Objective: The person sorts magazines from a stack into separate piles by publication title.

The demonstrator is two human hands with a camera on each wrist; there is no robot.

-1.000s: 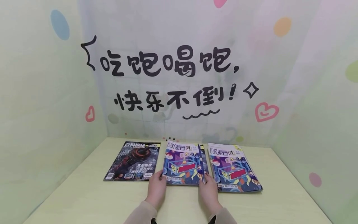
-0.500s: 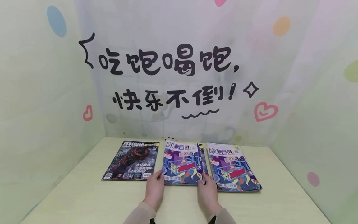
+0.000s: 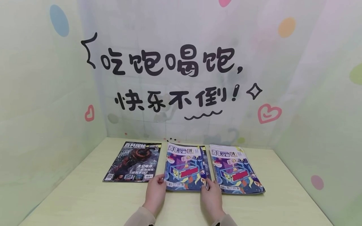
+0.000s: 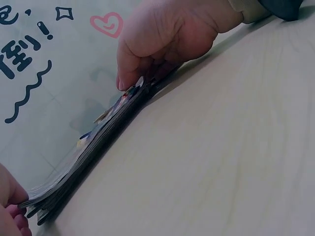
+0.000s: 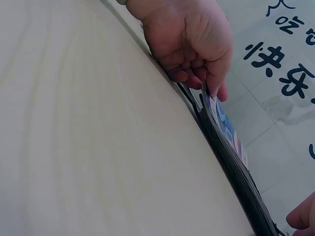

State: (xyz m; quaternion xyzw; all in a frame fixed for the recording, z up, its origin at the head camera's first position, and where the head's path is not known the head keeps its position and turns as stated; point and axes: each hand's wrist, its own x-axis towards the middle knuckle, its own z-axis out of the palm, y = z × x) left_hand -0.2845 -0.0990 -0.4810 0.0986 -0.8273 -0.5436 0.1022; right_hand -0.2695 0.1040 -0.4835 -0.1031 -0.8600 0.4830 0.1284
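In the head view, a purple illustrated magazine (image 3: 184,169) lies over a dark-covered magazine (image 3: 205,161), whose top and right edges show. My left hand (image 3: 155,191) pinches the purple magazine's near left corner, and my right hand (image 3: 211,194) pinches its near right corner. The left wrist view shows the right thumb (image 4: 129,78) on the cover and the fanned page edges (image 4: 88,152) along the near side. From the right wrist, the left hand (image 5: 192,46) is seen with its thumb over the cover and its other fingers curled below.
Left of the pair lies a dark magazine (image 3: 134,161) with a red-lit picture. On the right, another purple magazine (image 3: 237,169) tops a thick stack close to my right hand. A pale wood-grain table (image 3: 93,205) carries everything, with printed fabric walls (image 3: 181,128) behind and at both sides.
The purple magazine has shifted slightly toward me, baring the dark one's top edge behind it. Its raised right edge now lies flatter. Both hands keep their hold on its corners.
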